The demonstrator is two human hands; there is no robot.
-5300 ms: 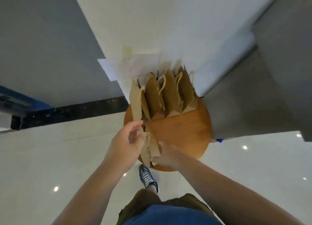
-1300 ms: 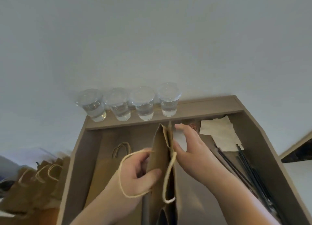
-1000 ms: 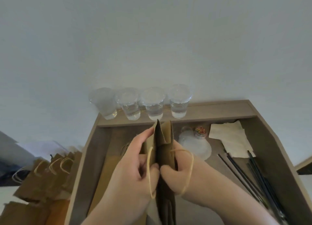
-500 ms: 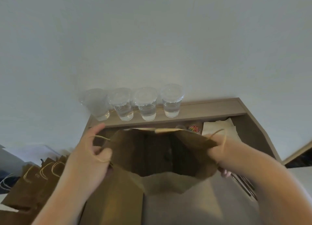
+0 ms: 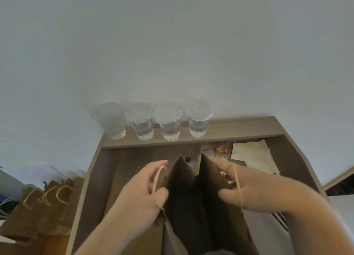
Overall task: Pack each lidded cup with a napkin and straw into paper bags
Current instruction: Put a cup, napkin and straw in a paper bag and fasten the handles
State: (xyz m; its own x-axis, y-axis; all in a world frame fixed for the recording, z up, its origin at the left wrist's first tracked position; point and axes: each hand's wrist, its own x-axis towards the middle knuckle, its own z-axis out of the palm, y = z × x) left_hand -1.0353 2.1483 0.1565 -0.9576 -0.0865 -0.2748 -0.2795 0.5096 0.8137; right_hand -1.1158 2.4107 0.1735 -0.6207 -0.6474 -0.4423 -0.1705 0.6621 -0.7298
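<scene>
Tray (image 5: 241, 129), left hand (image 5: 140, 194), right hand (image 5: 247, 189) gripping bag (image 5: 188, 208)

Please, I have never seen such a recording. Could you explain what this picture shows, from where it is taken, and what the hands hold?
There is no machine here: a person works with two bare hands, and a camera worn on the head looks down at them. The left hand and the right hand each grip one side of a brown paper bag with cord handles, holding its mouth open. Behind it, on the ledge of a grey-brown wooden desk, stand four clear lidded plastic cups with a little clear liquid. White paper napkins lie at the right.
</scene>
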